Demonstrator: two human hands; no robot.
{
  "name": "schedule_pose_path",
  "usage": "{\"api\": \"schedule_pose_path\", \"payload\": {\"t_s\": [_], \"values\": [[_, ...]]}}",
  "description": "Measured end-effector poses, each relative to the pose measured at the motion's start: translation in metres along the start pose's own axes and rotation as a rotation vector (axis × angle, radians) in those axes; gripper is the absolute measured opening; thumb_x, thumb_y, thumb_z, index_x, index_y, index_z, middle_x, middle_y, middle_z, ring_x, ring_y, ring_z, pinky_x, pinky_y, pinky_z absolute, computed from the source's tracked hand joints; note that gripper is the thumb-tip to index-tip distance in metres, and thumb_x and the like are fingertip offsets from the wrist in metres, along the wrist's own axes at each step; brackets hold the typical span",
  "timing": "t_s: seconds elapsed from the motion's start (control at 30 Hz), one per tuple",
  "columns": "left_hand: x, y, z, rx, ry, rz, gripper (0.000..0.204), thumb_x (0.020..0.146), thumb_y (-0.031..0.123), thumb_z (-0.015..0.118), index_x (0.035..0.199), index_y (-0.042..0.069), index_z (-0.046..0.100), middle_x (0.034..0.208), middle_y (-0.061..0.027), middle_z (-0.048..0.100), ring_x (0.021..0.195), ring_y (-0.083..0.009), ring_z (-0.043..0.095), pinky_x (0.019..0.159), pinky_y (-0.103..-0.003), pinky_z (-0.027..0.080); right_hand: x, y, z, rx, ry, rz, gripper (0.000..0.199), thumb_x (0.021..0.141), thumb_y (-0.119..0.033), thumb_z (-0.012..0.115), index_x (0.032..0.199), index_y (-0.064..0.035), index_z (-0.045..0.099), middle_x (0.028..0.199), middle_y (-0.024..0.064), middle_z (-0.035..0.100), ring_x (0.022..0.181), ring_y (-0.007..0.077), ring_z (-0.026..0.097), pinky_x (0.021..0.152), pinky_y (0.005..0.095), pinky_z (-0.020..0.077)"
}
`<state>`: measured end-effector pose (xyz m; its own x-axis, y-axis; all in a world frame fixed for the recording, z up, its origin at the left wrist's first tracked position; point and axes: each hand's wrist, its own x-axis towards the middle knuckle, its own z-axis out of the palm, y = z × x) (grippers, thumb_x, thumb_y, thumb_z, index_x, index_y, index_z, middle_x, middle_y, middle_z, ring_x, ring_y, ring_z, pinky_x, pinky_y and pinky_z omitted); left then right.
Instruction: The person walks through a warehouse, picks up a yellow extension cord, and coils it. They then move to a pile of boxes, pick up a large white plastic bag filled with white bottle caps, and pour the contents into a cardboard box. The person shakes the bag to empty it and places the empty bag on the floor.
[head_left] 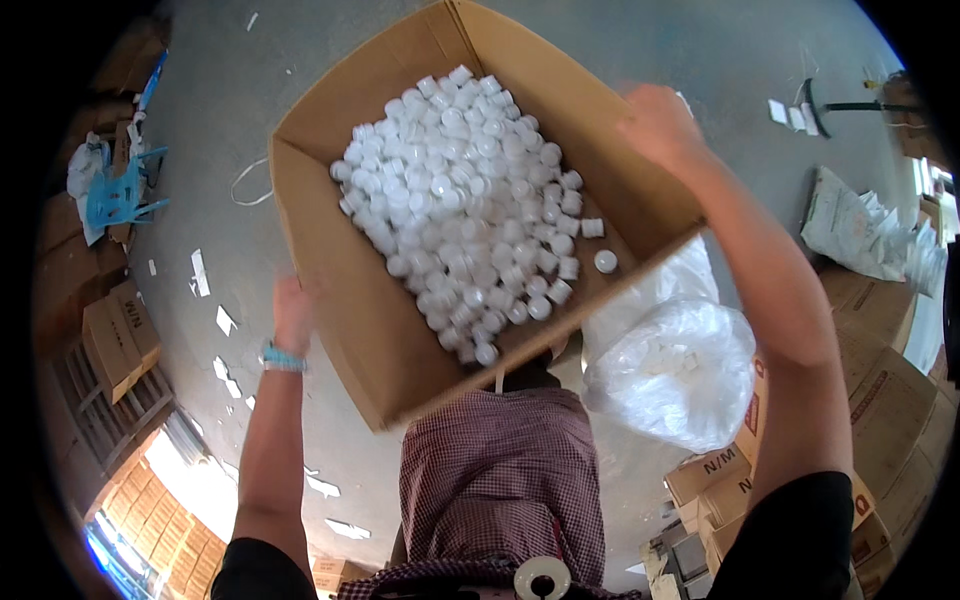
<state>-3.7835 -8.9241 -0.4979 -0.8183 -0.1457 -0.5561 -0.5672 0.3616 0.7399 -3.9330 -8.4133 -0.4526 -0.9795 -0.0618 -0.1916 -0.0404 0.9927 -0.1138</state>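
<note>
An open cardboard box (335, 310) is held tilted in front of me. Heaped inside are many small white plastic jars or caps (450, 180), piled toward its far left side, with a few loose ones near the right wall. My right hand (662, 125) is closed over the box's right rim, slightly blurred. At the left wall, my left hand (292, 312) grips the outside; its fingers are smeared and partly hidden behind the cardboard. A teal band (284, 358) circles my left wrist.
A clear plastic bag (675, 375) stands just right of the box. Stacked cartons (885, 400) line the right side, and another carton (120, 335) rests on a pallet (95, 400) at left. A blue plastic chair (120, 195) is farther left. Paper scraps (200, 272) litter the grey floor.
</note>
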Motion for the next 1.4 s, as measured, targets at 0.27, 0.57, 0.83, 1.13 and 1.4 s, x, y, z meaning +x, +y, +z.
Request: {"api": "schedule_pose_path", "payload": {"t_s": [0.27, 0.57, 0.83, 1.13, 1.4], "values": [[-0.056, 0.075, -0.061, -0.031, -0.035, 0.085, 0.021, 0.081, 0.012, 0.061, 0.091, -0.006, 0.063, 0.069, -0.0044, 0.064, 0.063, -0.0104, 0.057, 0.059, -0.027, 0.047, -0.107, -0.103, -0.202, -0.017, 0.033, 0.008, 0.012, 0.075, -0.006, 0.06, 0.085, 0.0006, 0.059, 0.073, 0.0232, 0.058, 0.074, 0.0439, 0.055, 0.066, 0.0502, 0.0428], [0.19, 0.138, -0.13, 0.058, -0.542, 0.381, 0.026, 0.082, 0.022, 0.06, 0.093, -0.001, 0.063, 0.067, -0.0116, 0.063, 0.059, -0.0159, 0.059, 0.056, -0.031, 0.046, -0.068, -0.316, -0.269, -0.116, -0.006, 0.483, 0.043, 0.074, 0.011, 0.048, 0.112, -0.0071, 0.059, 0.086, 0.02, 0.059, 0.078, 0.0406, 0.056, 0.071, 0.047, 0.0441], [0.387, 0.126, -0.055, 0.142, -0.909, 0.578, 0.029, 0.082, 0.024, 0.06, 0.093, -0.003, 0.062, 0.079, -0.0192, 0.065, 0.068, -0.0297, 0.063, 0.064, -0.035, 0.049, 0.054, -0.377, -0.217, -0.343, 0.0, 0.775, 0.011, 0.07, 0.003, 0.058, 0.077, -0.0059, 0.06, 0.074, 0.012, 0.055, 0.079, 0.0309, 0.053, 0.072, 0.0397, 0.0392], [0.496, 0.269, 0.056, 0.52, -1.191, 0.505, 0.032, 0.08, 0.031, 0.059, 0.094, 0.003, 0.064, 0.081, -0.0198, 0.065, 0.072, -0.0334, 0.063, 0.067, -0.04, 0.049, 0.171, -0.24, -0.279, -0.062, -0.494, 0.836, 0.013, 0.056, -0.01, 0.05, 0.047, -0.0014, 0.047, 0.051, 0.0187, 0.044, 0.05, 0.0382, 0.048, 0.046, 0.0441, 0.0383], [0.482, 0.215, 0.114, 0.583, -1.282, 0.026, 0.041, 0.083, 0.037, 0.056, 0.093, -0.002, 0.065, 0.077, -0.0179, 0.066, 0.071, -0.0287, 0.065, 0.067, -0.038, 0.051, 0.149, -0.102, -0.219, 0.425, -0.657, 0.645, 0.01, 0.052, -0.014, 0.051, 0.048, -0.0075, 0.046, 0.048, 0.0113, 0.04, 0.046, 0.0307, 0.046, 0.043, 0.0402, 0.0379]]}}
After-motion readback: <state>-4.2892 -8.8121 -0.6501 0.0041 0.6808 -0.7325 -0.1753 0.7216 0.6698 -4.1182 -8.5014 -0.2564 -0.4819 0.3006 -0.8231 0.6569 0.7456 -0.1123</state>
